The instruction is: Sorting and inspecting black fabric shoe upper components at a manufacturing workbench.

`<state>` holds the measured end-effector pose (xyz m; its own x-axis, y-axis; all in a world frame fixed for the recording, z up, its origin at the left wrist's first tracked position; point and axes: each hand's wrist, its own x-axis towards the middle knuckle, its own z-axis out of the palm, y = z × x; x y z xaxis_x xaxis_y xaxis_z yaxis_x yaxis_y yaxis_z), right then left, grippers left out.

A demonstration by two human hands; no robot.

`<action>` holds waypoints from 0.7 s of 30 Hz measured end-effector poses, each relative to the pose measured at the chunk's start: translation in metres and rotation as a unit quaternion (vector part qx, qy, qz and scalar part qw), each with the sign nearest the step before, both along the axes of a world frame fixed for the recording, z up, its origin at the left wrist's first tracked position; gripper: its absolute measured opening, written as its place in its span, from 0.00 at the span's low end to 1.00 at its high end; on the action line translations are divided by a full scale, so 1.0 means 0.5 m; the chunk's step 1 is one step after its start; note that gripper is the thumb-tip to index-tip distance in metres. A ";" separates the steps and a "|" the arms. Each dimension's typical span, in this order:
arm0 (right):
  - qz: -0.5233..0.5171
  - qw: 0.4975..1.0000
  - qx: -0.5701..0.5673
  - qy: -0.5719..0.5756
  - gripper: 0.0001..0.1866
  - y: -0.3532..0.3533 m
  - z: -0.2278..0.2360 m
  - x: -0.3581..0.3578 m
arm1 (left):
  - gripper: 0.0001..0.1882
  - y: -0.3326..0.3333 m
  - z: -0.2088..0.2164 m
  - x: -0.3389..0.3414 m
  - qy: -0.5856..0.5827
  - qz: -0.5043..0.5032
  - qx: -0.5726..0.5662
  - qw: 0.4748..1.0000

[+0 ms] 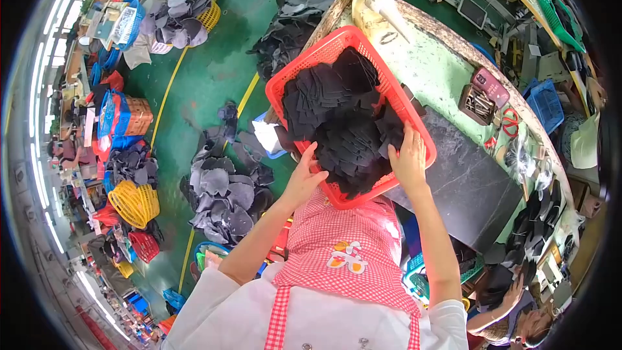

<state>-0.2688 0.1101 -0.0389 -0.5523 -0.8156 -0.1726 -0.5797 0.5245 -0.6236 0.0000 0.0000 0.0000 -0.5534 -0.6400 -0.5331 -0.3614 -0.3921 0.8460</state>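
A red plastic basket (311, 57) is tilted over the near edge of the worktable, in front of my apron. Stacks of thin black cut pieces (340, 142) fill it, some in neat fanned piles and others loose. My left hand (303, 180) grips the basket at its near left side, thumb and fingers around the rim. On the opposite side, my right hand (409, 161) closes over the right rim, its thumb toward the inside by the black pieces. Part of the left fingers is hidden by the basket.
A dark stone slab (460, 175) lies on the table, with a phone (490, 87), red-handled scissors (510, 122) and a small box of metal tools (477, 104) beyond it. Piles of dark pieces (223, 194) cover the green floor at left. Another person (512, 317) works at lower right.
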 end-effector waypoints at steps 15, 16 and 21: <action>0.137 0.982 0.119 0.058 0.74 -0.036 0.072 0.133 | 0.57 -0.073 0.011 -0.028 -0.145 -0.367 -0.488 0.779; 0.142 0.978 0.131 0.075 0.74 -0.039 0.072 0.142 | 0.58 -0.069 0.004 -0.030 -0.116 -0.347 -0.515 0.775; 0.163 0.960 0.170 0.149 0.72 -0.051 0.061 0.155 | 0.58 -0.076 -0.006 -0.037 -0.124 -0.332 -0.494 0.794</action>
<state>-0.1911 0.0844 -0.0084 -0.3429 -0.8784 -0.3329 -0.8742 0.4281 -0.2292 -0.0185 -0.0381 -0.0029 -0.9000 -0.4248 -0.0972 -0.4145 0.7653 0.4924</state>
